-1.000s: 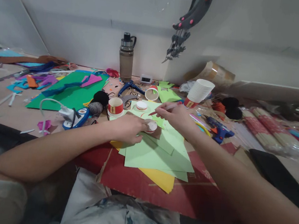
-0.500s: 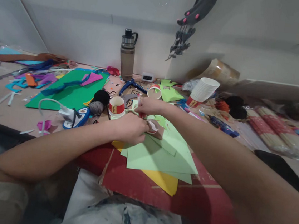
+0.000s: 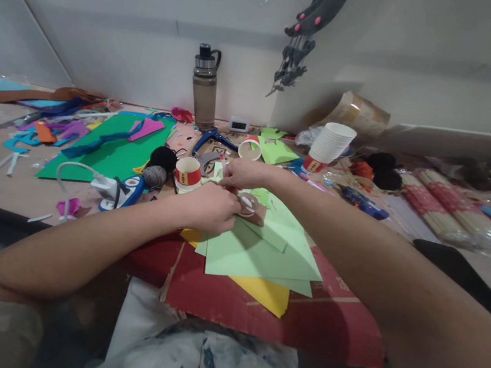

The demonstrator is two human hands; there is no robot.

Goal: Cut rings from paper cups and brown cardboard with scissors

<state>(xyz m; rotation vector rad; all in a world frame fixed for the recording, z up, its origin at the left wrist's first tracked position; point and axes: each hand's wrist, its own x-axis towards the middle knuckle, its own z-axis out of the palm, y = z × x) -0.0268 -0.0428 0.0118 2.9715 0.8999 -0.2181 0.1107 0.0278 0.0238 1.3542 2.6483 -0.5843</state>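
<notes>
Right hand (image 3: 234, 175) is pinching a pen (image 3: 223, 164), seemingly marking, over green paper (image 3: 258, 262)!
Left hand (image 3: 215, 207): grip, can't tell; next move is seemingly needing steadiness.

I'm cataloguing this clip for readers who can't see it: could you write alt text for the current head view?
A person's left hand is at the edge of a small round piece over pale green paper sheets; close by, the right hand holds a slim, mostly hidden tool. A water bottle and leaning paper-cup stack stand behind.
</notes>
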